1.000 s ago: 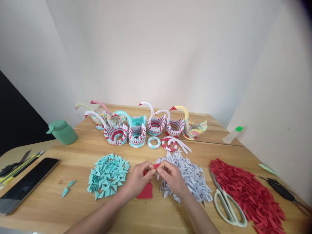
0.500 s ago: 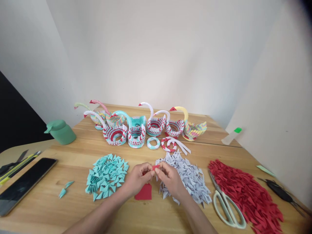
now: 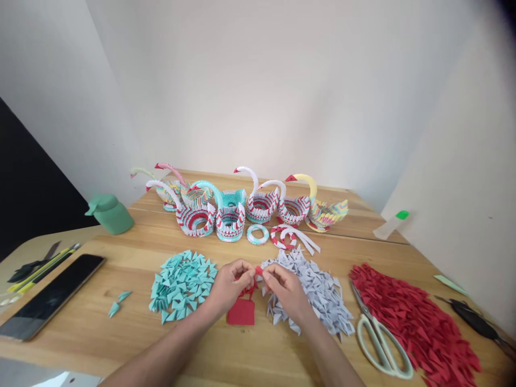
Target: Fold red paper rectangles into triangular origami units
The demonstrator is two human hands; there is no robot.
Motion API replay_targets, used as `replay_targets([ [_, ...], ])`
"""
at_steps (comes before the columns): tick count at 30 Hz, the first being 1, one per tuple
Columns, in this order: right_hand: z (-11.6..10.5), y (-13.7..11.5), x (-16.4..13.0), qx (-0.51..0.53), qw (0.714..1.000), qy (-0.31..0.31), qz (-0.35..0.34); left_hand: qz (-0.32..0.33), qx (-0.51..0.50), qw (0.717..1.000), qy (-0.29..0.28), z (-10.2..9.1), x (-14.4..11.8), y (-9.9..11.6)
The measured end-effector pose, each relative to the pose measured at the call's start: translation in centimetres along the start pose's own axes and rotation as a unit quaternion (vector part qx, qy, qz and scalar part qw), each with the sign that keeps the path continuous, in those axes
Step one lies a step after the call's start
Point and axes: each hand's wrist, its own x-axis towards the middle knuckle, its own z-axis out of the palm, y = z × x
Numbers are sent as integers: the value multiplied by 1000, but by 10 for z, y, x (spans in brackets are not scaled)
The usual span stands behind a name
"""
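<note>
Between my two hands is a small piece of red paper [image 3: 258, 270], pinched at both ends by thumbs and fingers. My left hand [image 3: 234, 282] is closed on its left end, and my right hand [image 3: 284, 285] is closed on its right end. Just below the left fingers lie some folded red paper pieces, partly hidden. A stack of red paper rectangles [image 3: 241, 312] rests on the table under them. Close to my left hand spreads a pile of teal folded paper triangles [image 3: 183, 285]. Pale grey-lilac triangles [image 3: 314, 290] are heaped beside and behind my right hand.
Several folded-paper swans [image 3: 229, 220] stand along the back, with paper rings [image 3: 257, 234] before them. On the right lie scissors [image 3: 381, 344], a red triangle pile [image 3: 415, 322] and a black-handled tool [image 3: 473, 319]. Leftward are a phone [image 3: 52, 295] and a green container [image 3: 110, 214].
The view has shifted slightly, so the table things appear a little further right. Both hands still pinch the red paper, which now looks smaller and more folded.
</note>
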Motion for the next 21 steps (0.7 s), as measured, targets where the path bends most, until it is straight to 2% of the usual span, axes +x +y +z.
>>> replay_targets([
  [4,1,1,0,-18,1000,3,2,-3,-4,1000,8,0,0,0],
  [10,2,1,0,-78,997,21,-18,0,23,1000,-10,-1,2,-7],
  [14,2,2,0,-69,998,7,-8,2,29,1000,-10,0,1,-5],
  [17,2,3,1,-60,998,-8,-6,-2,23,999,-27,2,-1,-2],
  [21,1,4,0,-66,998,15,-20,-3,-7,998,-54,4,-2,-3],
])
